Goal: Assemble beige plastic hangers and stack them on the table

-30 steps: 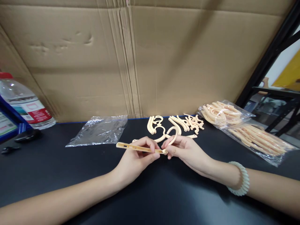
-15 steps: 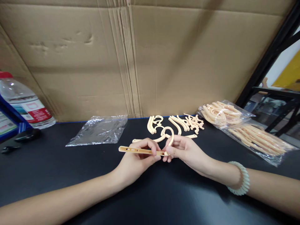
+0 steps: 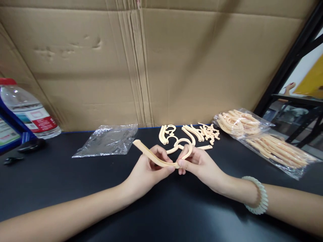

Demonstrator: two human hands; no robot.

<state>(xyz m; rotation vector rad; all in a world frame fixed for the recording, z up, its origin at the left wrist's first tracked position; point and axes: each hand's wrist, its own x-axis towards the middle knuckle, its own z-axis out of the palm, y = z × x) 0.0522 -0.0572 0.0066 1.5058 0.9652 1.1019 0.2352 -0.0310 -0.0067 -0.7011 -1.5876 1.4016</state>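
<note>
My left hand pinches a curved beige plastic hanger arm, whose free end points up and to the left. Between the thumb and fingers of my right hand is a beige hanger hook, its loop curving upward. The arm's inner end meets the hook's base between my fingertips; the joint itself is partly covered by them. Just behind my hands, a hanger lies on the black table, partly hidden by them.
Behind lie loose hooks, several hanger arms and a pile of small beige pieces. Bagged parts are at right, an empty clear bag at left. A large bottle stands far left; a cardboard wall rises behind.
The held arm has rolled from its slotted side to its curved side, its free end rising. The hook has tilted to the right with it. Both hands keep their hold.
</note>
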